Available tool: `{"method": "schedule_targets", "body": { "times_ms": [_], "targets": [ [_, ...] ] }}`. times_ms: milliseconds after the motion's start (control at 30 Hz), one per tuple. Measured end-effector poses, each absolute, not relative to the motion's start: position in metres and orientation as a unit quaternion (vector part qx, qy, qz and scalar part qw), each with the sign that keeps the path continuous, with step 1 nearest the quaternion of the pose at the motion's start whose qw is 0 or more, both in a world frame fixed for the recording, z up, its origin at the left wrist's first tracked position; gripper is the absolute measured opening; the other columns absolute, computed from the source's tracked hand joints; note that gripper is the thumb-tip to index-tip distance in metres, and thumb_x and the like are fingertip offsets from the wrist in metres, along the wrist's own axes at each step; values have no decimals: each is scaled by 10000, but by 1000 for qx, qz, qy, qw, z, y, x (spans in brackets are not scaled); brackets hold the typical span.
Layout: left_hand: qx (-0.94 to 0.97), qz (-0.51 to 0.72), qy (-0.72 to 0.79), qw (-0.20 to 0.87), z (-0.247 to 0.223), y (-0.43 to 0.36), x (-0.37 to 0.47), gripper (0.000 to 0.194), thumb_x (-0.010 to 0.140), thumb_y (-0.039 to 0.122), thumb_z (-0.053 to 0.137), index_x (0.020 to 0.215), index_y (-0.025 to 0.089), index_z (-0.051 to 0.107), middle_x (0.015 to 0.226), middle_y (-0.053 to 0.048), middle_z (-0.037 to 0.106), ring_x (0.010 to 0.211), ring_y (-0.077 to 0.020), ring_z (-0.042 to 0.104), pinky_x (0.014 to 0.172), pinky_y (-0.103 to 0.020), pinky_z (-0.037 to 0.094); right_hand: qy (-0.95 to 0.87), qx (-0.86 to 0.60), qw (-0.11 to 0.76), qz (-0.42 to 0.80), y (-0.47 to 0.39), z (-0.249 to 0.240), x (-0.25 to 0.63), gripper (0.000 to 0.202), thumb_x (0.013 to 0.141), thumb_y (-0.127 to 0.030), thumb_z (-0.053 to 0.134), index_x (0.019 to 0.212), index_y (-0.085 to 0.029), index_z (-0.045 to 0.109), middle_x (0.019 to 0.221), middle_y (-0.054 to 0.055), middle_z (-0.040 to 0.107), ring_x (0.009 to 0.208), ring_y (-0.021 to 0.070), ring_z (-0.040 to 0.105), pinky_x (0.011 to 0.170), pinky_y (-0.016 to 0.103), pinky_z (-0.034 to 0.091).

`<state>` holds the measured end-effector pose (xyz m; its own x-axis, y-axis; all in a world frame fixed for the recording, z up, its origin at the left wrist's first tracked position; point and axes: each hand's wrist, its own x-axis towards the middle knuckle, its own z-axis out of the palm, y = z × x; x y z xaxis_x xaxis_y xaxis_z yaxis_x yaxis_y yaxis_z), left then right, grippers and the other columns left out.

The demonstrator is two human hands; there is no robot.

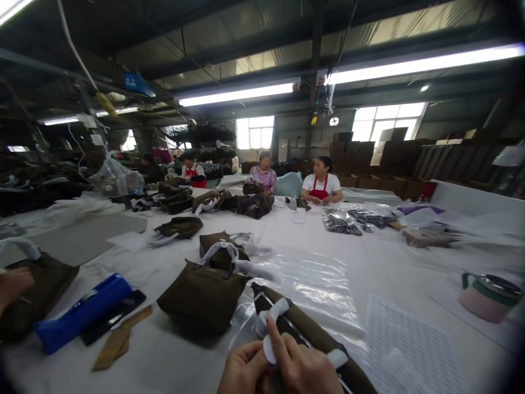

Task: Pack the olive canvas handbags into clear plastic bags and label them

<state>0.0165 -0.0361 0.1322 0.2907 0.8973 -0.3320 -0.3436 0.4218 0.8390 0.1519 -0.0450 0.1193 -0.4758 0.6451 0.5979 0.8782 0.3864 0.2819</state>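
My left hand (pixel 246 368) is closed at the bottom centre, its fingertips pinching a small white round tag (pixel 269 350). Against the tag's right side lies the index finger of my right hand (pixel 305 364), pointing up while its other fingers curl in; what they hold, if anything, is hidden. Both hands are over a dark olive bag (pixel 311 323) with an open-looking zipped top. Its handle (pixel 273 316), wrapped in white, is just beyond my right fingertip. Under and behind this bag spreads a clear plastic bag (pixel 324 279). Another olive handbag (pixel 200 298) stands to the left.
A blue case (pixel 84 314), a dark phone-like slab (pixel 112 316) and brown card strips (pixel 121 339) lie left. A co-worker's hand (pixel 14 287) touches a bag at far left. To the right are a printed sheet (pixel 410 339) and a lidded mug (pixel 486 301). Co-workers sit across the table.
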Motion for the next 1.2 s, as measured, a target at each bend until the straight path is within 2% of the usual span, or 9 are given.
{"method": "schedule_targets", "body": {
  "times_ms": [200, 467, 700, 767, 833, 900, 967, 1100, 1200],
  "targets": [
    [304, 448, 395, 742, 133, -51, 18, 507, 590, 601, 708, 584, 119, 551, 427, 32, 459, 312, -7, 291, 329, -164, 127, -811, -501, 176, -247, -57, 130, 147, 517, 805, -67, 350, 1321, -54, 376, 684, 31, 559, 451, 157, 536, 396, 286, 384],
    [162, 501, 355, 773, 136, -63, 23, 307, 629, 322, 780, 704, 117, 565, 529, 63, 427, 399, -1, 264, 349, -130, 142, -830, -508, 176, -151, -64, 139, 146, 530, 851, -64, 365, 1374, -87, 284, 776, 58, 613, 559, 155, 595, 460, 253, 419],
    [156, 492, 249, 820, 132, -64, 25, 260, 645, 316, 776, 710, 131, 605, 590, 30, 473, 503, -40, 394, 441, -150, 278, -850, -482, 194, -83, -60, 143, 156, 543, 833, -31, 351, 1368, -108, 297, 934, 83, 640, 647, 162, 634, 511, 253, 483],
    [236, 496, 286, 785, 133, -62, 23, 252, 677, 323, 751, 769, 113, 648, 609, 13, 511, 527, -49, 411, 474, -167, 305, -847, -490, 194, -74, -59, 142, 158, 539, 826, -29, 366, 1356, -114, 322, 952, 85, 645, 662, 171, 641, 520, 262, 497],
    [330, 511, 346, 714, 137, -59, 19, 328, 693, 317, 737, 938, 112, 664, 593, 14, 531, 533, -59, 416, 506, -179, 329, -841, -503, 190, -69, -57, 141, 161, 519, 831, -43, 386, 1343, -126, 351, 958, 88, 652, 672, 178, 647, 517, 259, 499],
    [417, 519, 398, 631, 142, -55, 16, 450, 709, 305, 720, 1115, 146, 613, 595, 23, 547, 563, -79, 451, 564, -196, 371, -837, -511, 184, -62, -55, 141, 163, 493, 840, -60, 405, 1326, -141, 384, 963, 89, 658, 676, 180, 651, 512, 250, 495],
    [515, 498, 432, 548, 149, -51, 14, 430, 753, 311, 669, 1161, 194, 598, 667, 10, 587, 628, -107, 495, 632, -223, 405, -837, -516, 178, -42, -54, 144, 165, 458, 843, -75, 422, 1294, -153, 431, 950, 82, 665, 670, 187, 653, 519, 255, 498],
    [664, 450, 446, 397, 165, -44, 12, 185, 777, 274, 627, 939, 228, 702, 865, -28, 621, 784, -156, 539, 737, -256, 423, -832, -519, 193, 36, -52, 154, 170, 402, 840, -93, 431, 1226, -185, 499, 978, 71, 673, 744, 218, 661, 598, 296, 512],
    [698, 451, 420, 365, 175, -38, 12, 29, 736, 196, 656, 744, 199, 683, 900, -36, 583, 887, -175, 533, 816, -271, 414, -826, -502, 222, 123, -51, 163, 173, 359, 831, -104, 431, 1150, -222, 546, 1002, 44, 673, 814, 207, 650, 654, 286, 488]
  ]
}}
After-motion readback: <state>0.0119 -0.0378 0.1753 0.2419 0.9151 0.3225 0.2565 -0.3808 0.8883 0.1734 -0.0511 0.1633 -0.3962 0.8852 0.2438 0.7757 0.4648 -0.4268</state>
